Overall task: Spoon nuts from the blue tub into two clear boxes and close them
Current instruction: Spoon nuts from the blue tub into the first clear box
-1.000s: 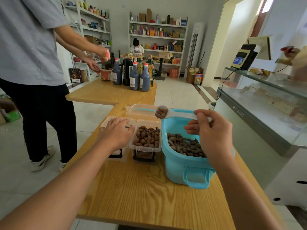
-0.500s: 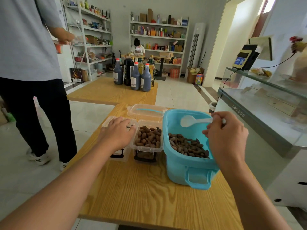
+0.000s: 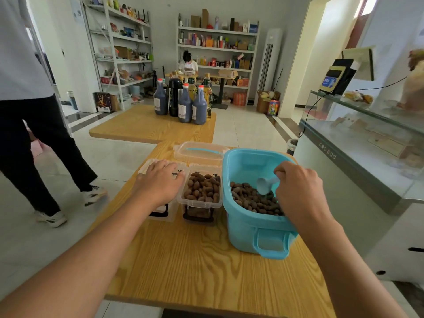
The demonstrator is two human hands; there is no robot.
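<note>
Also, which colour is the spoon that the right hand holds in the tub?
Light blue, like the tub; the head view shows the spoon best.

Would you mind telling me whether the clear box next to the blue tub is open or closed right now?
Open. The clear box has no lid on it and nuts fill it to the rim; a loose lid lies behind it.

The left hand (image 3: pixel 160 181) covers most of the left clear box (image 3: pixel 158 212), so its contents can't be told. The right hand (image 3: pixel 298 193) hides the spoon (image 3: pixel 263 185) handle and its grip on it, and the bowl's tip is sunk among the nuts (image 3: pixel 250 199). At nine o'clock, a bystander (image 3: pixel 25 92) is cut off above the chest. The far shelf goods (image 3: pixel 218 42) at twelve are too small to tell.
</note>
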